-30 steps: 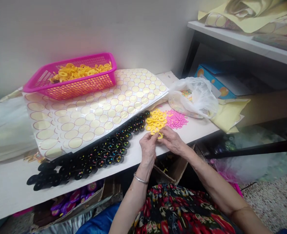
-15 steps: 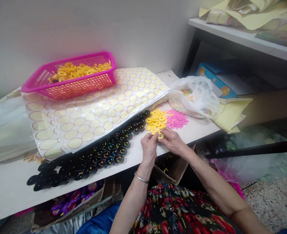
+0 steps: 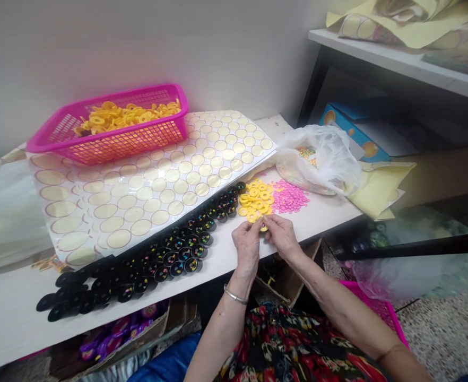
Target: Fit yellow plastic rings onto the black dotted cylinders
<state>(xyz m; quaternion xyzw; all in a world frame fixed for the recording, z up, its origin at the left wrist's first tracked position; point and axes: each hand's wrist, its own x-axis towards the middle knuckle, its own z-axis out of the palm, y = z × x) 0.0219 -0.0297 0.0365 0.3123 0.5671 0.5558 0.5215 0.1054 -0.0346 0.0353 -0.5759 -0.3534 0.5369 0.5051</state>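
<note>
My left hand [image 3: 247, 243] and my right hand [image 3: 280, 234] meet at the table's front edge, fingertips pinched on one small yellow ring [image 3: 263, 228]. A small dark pinkish spot shows at the ring's centre; the fingers cover most of the piece. Just beyond my fingers lies a pile of yellow rings [image 3: 257, 197]. Beside it on the right spreads a heap of tiny pink pieces [image 3: 291, 196]. To the left stand rows of small black cups [image 3: 177, 268] with coloured bits inside.
Sheets of round cream stickers [image 3: 158, 184] cover the back of the table, under a pink basket [image 3: 134, 142] of yellow parts. A clear plastic bag [image 3: 337, 159] of coloured bits sits at the right. Open cardboard boxes [image 3: 292, 284] stand below the table edge.
Both hands have drawn slightly toward me with the yellow ring, and my fingers now cover more of it. The view has shifted a little.
</note>
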